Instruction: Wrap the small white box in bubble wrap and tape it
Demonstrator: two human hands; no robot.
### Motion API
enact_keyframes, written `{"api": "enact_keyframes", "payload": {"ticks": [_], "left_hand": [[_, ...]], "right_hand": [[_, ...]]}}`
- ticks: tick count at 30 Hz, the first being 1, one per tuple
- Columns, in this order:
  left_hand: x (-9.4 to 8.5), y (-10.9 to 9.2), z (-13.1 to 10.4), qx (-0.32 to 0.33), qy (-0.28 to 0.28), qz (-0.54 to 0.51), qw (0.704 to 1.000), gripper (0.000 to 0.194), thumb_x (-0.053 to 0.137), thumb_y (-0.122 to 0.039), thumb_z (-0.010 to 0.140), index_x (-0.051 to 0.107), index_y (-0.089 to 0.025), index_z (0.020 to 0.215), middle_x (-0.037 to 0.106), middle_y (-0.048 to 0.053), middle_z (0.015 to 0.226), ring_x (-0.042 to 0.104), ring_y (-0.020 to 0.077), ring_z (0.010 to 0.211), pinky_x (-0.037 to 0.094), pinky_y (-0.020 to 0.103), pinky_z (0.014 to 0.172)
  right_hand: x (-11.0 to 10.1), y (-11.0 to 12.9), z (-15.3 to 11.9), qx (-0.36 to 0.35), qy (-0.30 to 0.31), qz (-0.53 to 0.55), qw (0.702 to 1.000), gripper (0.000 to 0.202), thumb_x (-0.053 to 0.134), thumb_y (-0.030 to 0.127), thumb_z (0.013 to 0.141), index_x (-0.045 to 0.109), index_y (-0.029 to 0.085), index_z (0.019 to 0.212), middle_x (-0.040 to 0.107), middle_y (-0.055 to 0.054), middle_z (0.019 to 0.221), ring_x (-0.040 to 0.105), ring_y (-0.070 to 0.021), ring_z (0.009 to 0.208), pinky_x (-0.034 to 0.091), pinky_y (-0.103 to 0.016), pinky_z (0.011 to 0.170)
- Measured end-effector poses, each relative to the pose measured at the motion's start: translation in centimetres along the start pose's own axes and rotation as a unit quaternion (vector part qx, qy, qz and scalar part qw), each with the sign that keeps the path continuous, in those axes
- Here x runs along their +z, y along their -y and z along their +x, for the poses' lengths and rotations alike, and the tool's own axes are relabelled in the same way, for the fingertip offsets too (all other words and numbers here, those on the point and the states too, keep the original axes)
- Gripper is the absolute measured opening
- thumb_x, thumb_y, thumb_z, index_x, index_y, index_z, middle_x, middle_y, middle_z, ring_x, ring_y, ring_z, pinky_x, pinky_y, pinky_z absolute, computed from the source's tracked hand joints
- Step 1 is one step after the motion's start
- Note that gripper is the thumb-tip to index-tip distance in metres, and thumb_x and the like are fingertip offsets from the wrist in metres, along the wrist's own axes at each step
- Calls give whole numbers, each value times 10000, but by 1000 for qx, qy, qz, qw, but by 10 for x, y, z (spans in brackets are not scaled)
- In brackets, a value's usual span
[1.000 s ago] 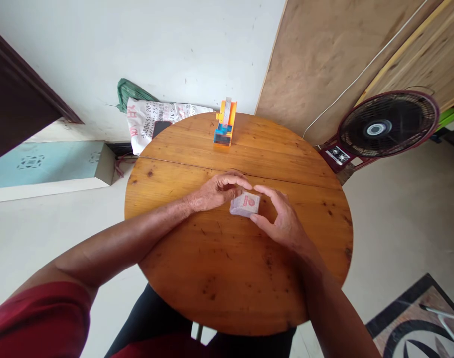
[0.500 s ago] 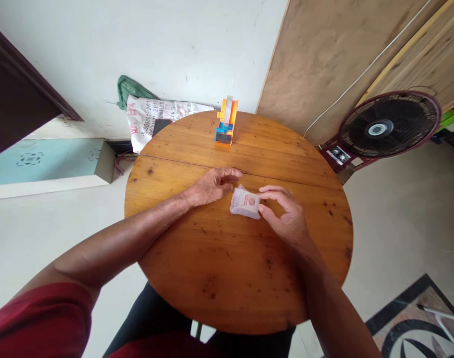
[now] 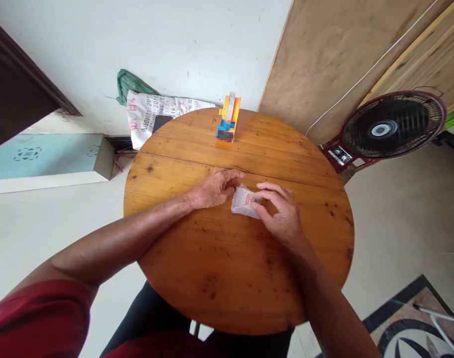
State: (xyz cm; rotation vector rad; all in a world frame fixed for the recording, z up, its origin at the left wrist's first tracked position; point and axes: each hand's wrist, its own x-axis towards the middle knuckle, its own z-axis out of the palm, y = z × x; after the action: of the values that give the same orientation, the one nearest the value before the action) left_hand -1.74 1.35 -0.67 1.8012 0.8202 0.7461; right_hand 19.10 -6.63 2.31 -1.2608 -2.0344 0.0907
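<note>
A small packet in bubble wrap point(image 3: 243, 201), with red print showing through the film, lies flat near the middle of the round wooden table point(image 3: 227, 268). My left hand point(image 3: 216, 190) rests at its left edge, fingers loosely bent and apart, gripping nothing. Over the packet's right side hovers my right hand point(image 3: 281, 209), its thumb and fingers spread and curved, hiding part of the print. Whether either hand's fingertips touch the wrap is hard to tell.
An orange and blue tape dispenser point(image 3: 228, 119) stands at the table's far edge. Behind the table are a printed white sack point(image 3: 140, 117) and a green bag point(image 3: 132, 85). To the right is a dark red fan point(image 3: 393, 124), and on the left a pale blue-topped box point(image 3: 51, 156).
My right hand has moved left, so its fingers now cover the right part of the packet. My left hand has shifted slightly toward the packet, which stays in place.
</note>
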Motion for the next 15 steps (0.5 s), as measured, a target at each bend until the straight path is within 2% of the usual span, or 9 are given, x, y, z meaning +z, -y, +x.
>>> {"api": "enact_keyframes", "payload": {"ticks": [6, 11, 15], "left_hand": [[-3, -1, 0, 15, -26, 76, 997, 516, 515, -92, 689, 638, -166, 1186, 723, 46, 940, 655, 167, 845, 538, 300, 812], [-10, -17, -3, -22, 34, 24, 999, 620, 553, -134, 683, 582, -162, 1302, 728, 71, 1054, 670, 195, 896, 539, 313, 807], [-9, -27, -7, -23, 52, 43, 997, 724, 691, -302, 725, 499, -164, 1410, 680, 114, 1184, 635, 276, 1083, 508, 414, 951]], "right_hand": [[0, -2, 0, 15, -12, -11, 1000, 109, 603, 276, 916, 709, 272, 891, 733, -40, 1113, 684, -242, 1002, 463, -453, 940], [-1, -2, 1, 29, -18, 7, 999, 154, 552, 262, 951, 689, 256, 881, 735, -51, 1100, 683, -233, 1012, 464, -443, 924], [-3, 1, 1, 50, -21, 32, 998, 146, 541, 246, 953, 666, 251, 879, 730, -56, 1099, 678, -233, 1024, 469, -446, 925]]}}
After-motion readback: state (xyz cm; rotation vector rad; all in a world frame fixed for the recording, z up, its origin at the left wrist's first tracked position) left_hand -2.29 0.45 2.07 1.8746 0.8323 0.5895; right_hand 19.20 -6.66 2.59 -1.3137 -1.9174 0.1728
